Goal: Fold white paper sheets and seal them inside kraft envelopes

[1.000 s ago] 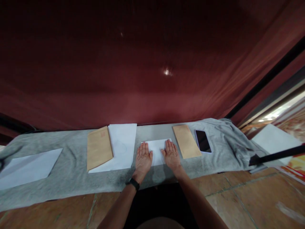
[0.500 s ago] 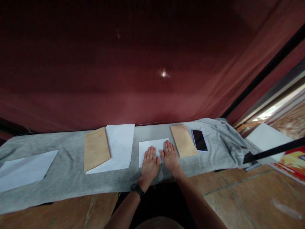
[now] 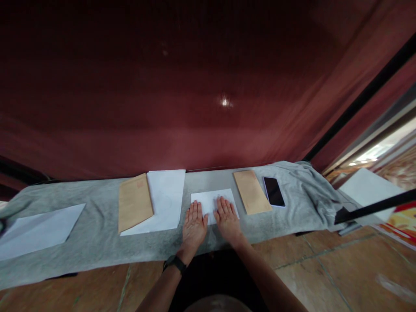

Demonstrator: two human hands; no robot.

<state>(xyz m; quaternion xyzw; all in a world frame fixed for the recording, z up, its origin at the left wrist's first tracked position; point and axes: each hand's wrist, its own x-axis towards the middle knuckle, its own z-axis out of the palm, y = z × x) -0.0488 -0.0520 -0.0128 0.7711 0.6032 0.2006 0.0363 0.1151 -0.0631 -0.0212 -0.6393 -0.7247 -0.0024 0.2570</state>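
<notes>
Left hand [image 3: 194, 225]: flat, grasping nothing.
Right hand [image 3: 227, 221]: flat, grasping nothing.
White paper [image 3: 208, 198]: could skew under uneven palm pressure.

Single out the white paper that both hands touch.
The small white paper, under the left hand and right hand; the larger white sheets partly beneath the left brown envelope, and the far-left sheet, have no hand on them.

You seem to be in a makeshift, screened-off booth; you can't tell whether a home or a business surrounds it. Dark red sheeting [image 3: 208, 108] rises in front of you beside a black pole [image 3: 360, 101], with grey cloth [image 3: 100, 229] over your narrow worktop and brown floor tiles [image 3: 302, 264] below.
</notes>
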